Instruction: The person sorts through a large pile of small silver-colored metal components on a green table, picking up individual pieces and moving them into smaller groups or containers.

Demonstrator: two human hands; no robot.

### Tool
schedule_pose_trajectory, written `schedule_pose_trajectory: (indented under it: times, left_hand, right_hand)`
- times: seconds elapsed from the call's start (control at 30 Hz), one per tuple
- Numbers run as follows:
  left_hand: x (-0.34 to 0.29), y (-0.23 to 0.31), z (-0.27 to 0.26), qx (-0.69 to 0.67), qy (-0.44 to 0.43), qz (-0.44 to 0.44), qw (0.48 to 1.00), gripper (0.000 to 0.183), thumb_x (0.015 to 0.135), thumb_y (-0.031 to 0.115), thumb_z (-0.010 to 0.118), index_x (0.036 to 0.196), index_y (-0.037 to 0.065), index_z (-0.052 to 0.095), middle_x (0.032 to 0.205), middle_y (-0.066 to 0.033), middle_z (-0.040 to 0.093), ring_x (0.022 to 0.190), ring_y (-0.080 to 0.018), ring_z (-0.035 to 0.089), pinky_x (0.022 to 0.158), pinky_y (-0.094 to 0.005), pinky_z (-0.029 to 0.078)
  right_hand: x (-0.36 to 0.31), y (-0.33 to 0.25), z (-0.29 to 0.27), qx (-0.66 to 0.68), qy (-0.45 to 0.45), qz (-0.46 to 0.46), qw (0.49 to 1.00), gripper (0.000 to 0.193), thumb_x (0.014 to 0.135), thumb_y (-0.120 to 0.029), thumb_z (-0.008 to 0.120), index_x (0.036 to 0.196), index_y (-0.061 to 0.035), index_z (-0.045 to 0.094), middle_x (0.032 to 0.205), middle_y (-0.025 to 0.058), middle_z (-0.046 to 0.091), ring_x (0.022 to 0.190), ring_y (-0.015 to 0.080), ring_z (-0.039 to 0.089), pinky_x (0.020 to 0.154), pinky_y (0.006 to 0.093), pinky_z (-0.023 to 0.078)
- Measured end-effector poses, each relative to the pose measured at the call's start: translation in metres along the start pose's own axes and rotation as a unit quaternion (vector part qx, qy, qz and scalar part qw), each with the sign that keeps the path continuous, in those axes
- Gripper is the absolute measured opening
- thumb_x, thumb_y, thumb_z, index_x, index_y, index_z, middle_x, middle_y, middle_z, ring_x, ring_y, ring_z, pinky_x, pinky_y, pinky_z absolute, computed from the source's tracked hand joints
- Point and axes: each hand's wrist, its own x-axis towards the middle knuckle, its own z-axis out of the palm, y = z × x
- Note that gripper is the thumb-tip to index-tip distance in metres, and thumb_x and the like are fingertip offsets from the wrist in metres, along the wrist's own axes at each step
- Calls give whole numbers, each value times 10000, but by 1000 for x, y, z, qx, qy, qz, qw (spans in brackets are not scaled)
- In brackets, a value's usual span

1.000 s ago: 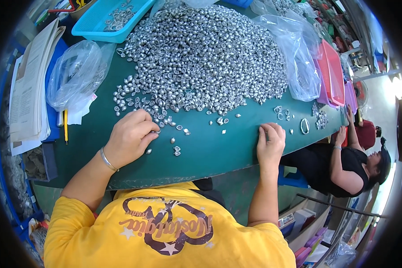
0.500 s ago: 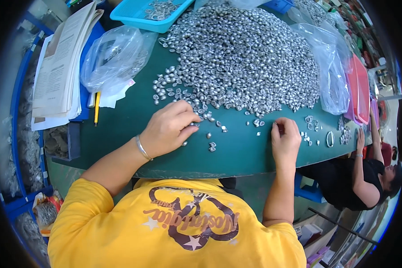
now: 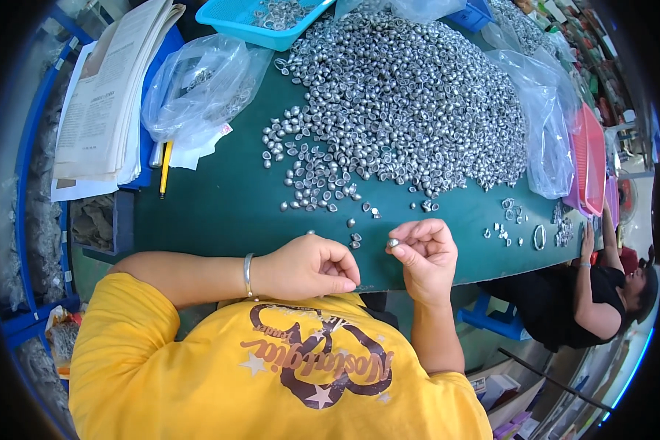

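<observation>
My right hand (image 3: 427, 258) is raised at the table's near edge, its thumb and forefinger pinching a small silver teardrop-shaped metal piece (image 3: 393, 243). Just left of it, my left hand (image 3: 308, 268) is closed with the fingers curled in toward the thumb. Whatever it may hold is hidden. Beyond both hands, a large heap of similar silver metal pieces (image 3: 411, 103) covers the green table (image 3: 220, 213). A few loose metal pieces (image 3: 355, 240) lie between the heap and my hands.
Metal rings and small bits (image 3: 513, 213) lie at right, near a clear plastic bag (image 3: 550, 139) and a pink basket (image 3: 588, 158). At left are a plastic bag (image 3: 198, 95), newspapers (image 3: 99, 110) and a yellow pen (image 3: 166, 170). Another person (image 3: 601, 308) sits at right.
My left hand has drawn back from the loose pieces toward the table's near edge. My right hand has moved left and nearer, and a metal piece now shows in its pinch.
</observation>
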Motion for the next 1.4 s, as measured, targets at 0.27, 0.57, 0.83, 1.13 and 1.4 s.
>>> schedule_pose_trajectory:
  times: [0.27,0.57,0.83,1.13,1.4]
  left_hand:
    - [0,-33,2,-491,-69,-100,862,288,909,94,411,1161,-41,441,1044,-152,560,947,-205,573,807,-279,475]
    - [-1,-34,5,-529,-38,-67,845,386,930,142,356,1237,-91,319,1211,-242,440,1135,-309,461,949,-364,393]
    - [2,-37,1,-575,-55,-38,816,340,885,40,374,1196,-94,347,1213,-257,422,1138,-318,455,958,-378,389]
    - [-4,-24,3,-458,-53,-91,883,187,878,81,495,1033,-17,456,1036,-170,572,938,-216,598,769,-264,506]
    - [0,-38,8,-493,-66,-60,865,119,890,122,484,952,21,492,769,-71,567,599,-97,538,579,-213,461]
  right_hand:
    - [-7,-6,12,57,7,131,990,123,747,80,605,850,16,588,835,112,592,679,153,567,584,226,465]
    - [21,5,36,-581,-35,-197,789,126,678,62,623,779,-10,599,741,102,574,672,251,543,593,306,434]
    - [30,10,28,-528,12,-137,838,68,741,32,610,802,3,597,805,82,599,698,169,579,598,243,447]
    - [-1,4,7,142,25,195,970,94,819,-42,568,893,14,563,828,137,599,659,169,562,571,255,470]
    - [-15,5,18,-34,48,-4,998,163,753,70,601,869,3,507,856,153,587,736,193,583,636,279,497]
